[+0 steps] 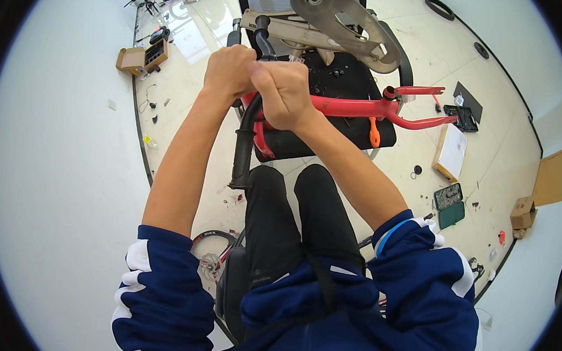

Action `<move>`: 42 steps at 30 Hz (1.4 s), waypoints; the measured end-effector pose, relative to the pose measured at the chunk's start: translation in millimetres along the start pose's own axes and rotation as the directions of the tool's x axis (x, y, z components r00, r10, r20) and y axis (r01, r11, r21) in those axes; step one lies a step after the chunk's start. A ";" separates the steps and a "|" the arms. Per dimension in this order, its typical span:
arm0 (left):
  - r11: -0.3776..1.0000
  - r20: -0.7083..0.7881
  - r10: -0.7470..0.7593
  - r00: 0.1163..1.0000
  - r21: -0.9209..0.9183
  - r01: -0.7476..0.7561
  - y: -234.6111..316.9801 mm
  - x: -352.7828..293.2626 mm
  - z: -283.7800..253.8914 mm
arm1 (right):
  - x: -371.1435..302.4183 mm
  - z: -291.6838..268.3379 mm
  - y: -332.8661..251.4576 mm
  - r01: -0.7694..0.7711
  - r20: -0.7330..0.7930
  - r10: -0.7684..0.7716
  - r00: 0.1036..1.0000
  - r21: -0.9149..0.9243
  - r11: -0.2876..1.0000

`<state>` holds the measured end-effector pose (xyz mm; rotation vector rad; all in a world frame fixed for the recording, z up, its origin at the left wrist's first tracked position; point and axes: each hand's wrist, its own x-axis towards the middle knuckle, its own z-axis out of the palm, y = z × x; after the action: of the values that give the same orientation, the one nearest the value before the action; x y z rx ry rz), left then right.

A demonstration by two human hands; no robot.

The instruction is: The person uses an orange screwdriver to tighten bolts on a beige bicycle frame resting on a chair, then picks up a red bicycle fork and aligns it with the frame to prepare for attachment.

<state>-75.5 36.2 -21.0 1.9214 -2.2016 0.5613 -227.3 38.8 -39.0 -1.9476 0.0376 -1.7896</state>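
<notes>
Both my hands are closed in fists side by side over the front end of a red bicycle frame (349, 107). My left hand (228, 72) is just left of a black bicycle handlebar (244, 149); what its fingers grip is hidden. Over the handlebar's middle, against the red frame, my right hand (282, 95) is wrapped round something I cannot make out. One end of the bar points away from me, the other toward my knees. The frame lies across the seat of a black chair (295, 152), its forked rear end reaching out to the right.
A grey metal part (342, 21) and a pale bicycle frame part (283, 29) rest at the chair's back. An orange-handled tool (374, 133) lies at the seat edge. A white box (450, 150), green case (451, 215), black toolbox (463, 118) and open carton (131, 59) are on the floor.
</notes>
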 end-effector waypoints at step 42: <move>0.992 -0.040 -0.126 0.991 0.020 0.127 2.9 -0.9 -2.1 | -100.1 -39.5 50.7 -0.727 0.082 0.728 0.681 -0.044 0.685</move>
<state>-78.4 38.2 -19.9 2.0262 -2.0414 0.5989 -263.1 15.3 -150.0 -1.6576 0.6993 -1.1457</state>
